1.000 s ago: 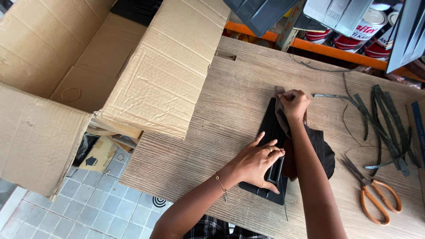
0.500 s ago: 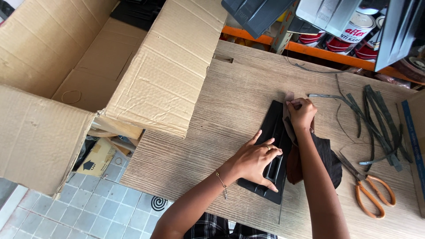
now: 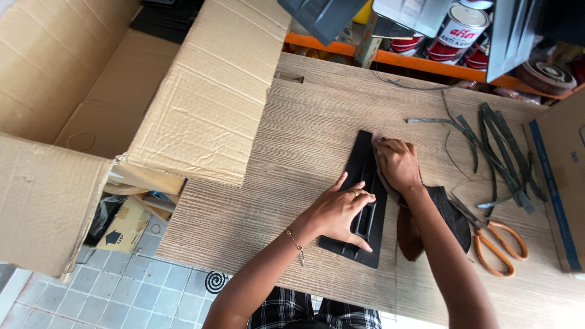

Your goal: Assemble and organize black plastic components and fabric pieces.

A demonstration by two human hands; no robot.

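A flat black plastic panel [image 3: 364, 164] with a long slot lies on the wooden table [image 3: 286, 152]. My left hand [image 3: 340, 211] rests flat on its near half, fingers spread, pressing it down. My right hand [image 3: 397, 163] is closed on a small pale cloth at the panel's far right edge, touching the panel. A dark rounded piece [image 3: 452, 219] lies under my right forearm, partly hidden.
Orange-handled scissors [image 3: 496, 240] lie right of my right arm. Several dark cut strips [image 3: 496, 152] spread at the back right. A large open cardboard box [image 3: 201, 103] stands at the left, another box [image 3: 563, 183] at the right edge. Paint tins [image 3: 460, 30] sit on an orange shelf behind.
My right hand has slid along the panel's far end with the cloth. My left hand stays pressed on the panel. The camera view shifted slightly.
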